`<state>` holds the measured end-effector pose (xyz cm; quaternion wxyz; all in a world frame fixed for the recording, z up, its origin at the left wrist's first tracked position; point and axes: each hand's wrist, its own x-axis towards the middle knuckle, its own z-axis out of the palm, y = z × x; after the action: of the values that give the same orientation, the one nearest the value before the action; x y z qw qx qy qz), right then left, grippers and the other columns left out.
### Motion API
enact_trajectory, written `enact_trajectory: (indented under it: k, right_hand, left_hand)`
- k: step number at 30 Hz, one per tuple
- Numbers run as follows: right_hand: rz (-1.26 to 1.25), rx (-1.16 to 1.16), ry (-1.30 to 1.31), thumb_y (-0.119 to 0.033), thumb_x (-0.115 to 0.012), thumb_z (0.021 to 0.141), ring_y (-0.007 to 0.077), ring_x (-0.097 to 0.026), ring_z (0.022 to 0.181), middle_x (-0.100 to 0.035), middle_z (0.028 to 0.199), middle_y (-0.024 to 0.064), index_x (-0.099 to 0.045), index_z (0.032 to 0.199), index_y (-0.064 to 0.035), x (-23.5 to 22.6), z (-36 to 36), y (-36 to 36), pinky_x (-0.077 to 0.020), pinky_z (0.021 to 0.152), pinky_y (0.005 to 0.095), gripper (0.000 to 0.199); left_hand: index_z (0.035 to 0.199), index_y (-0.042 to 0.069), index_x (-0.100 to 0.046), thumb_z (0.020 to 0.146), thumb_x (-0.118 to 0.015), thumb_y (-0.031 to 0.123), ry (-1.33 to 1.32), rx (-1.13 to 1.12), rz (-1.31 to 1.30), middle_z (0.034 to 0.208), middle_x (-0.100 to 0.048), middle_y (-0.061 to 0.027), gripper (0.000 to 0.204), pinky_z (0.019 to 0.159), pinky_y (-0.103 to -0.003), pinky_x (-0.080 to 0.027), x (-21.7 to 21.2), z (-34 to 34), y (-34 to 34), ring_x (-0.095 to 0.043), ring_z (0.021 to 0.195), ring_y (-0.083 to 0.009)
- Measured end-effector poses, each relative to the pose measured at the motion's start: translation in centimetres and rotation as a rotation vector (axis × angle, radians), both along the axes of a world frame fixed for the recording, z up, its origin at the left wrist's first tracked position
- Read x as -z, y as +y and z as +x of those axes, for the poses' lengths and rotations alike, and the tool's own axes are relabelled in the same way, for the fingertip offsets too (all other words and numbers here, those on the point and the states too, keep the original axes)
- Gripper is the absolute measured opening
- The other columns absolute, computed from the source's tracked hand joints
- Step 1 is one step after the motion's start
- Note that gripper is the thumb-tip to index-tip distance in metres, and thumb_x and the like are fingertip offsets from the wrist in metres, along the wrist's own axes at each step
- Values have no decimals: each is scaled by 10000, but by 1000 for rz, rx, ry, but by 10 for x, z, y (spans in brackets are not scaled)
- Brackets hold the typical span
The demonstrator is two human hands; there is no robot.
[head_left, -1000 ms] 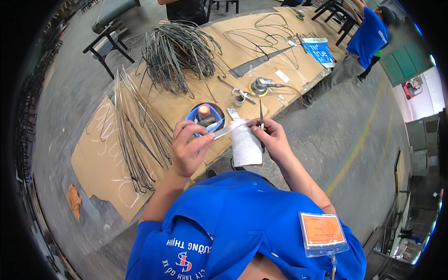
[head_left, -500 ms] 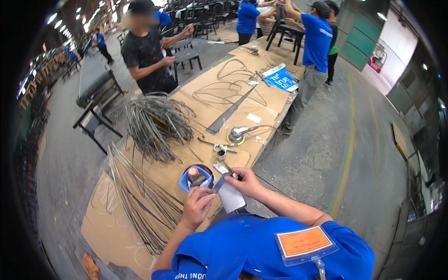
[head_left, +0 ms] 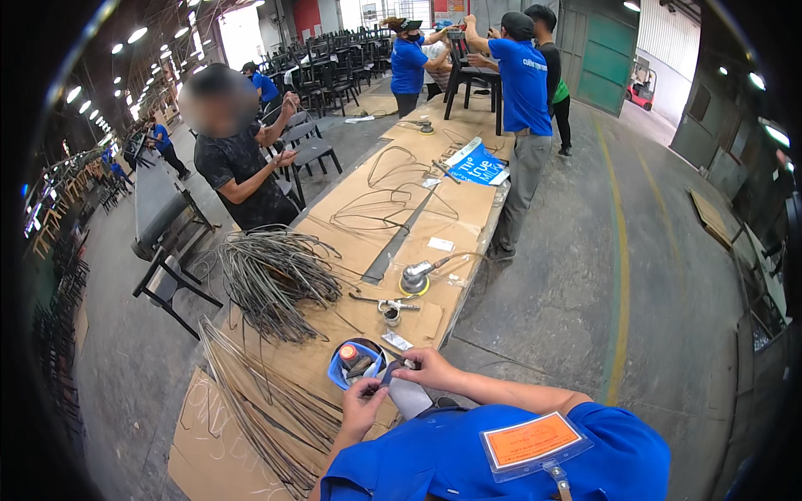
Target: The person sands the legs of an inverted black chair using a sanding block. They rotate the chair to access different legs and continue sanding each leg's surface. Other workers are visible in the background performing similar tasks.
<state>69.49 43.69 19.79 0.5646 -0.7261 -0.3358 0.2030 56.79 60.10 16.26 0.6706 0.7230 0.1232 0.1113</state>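
Note:
My left hand and my right hand are close together in front of my body at the near end of the table. Both are closed on a short, dark blue-grey strip, pinched between thumbs and fingers. Its kind is not plain to see. Just beyond my left hand stands a blue container holding a red-capped bottle and dark pieces. A small white label lies past my fingers. Below the strip is a pale grey surface, partly covered by my hands.
Bundled dark strands and long thin strips cover the cardboard-topped table's left side. Farther along are a spray gun, a disc sander and a blue printed bag. A person in black stands left; others handle a chair.
The view has tilted up, so the table and hands sit lower in it. My hands are a little closer together, and less of the strip shows between them.

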Motion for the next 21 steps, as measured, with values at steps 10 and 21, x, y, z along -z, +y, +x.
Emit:
enact_trajectory:
  k: [10, 21]
  right_hand:
    - [55, 14, 18, -198, -696, 799, 55, -417, 583, -507, 680, 0, -635, 858, -20, 16, -8, -3, -346, 497, 240, 198]
    - [31, 124, 11, -230, -696, 788, 132, -471, 570, -555, 656, 97, -613, 843, 17, 3, -19, -7, -396, 518, 310, 266]
  left_hand:
    - [914, 10, -601, 770, -681, -15, 13, 11, 21, 834, -584, -11, 166, 709, -242, -458, 6, -2, -8, -556, 768, -88]
    - [890, 8, -598, 774, -672, -18, 34, 29, -45, 820, -581, -19, 140, 699, -241, -460, 2, -1, -14, -558, 761, -93]
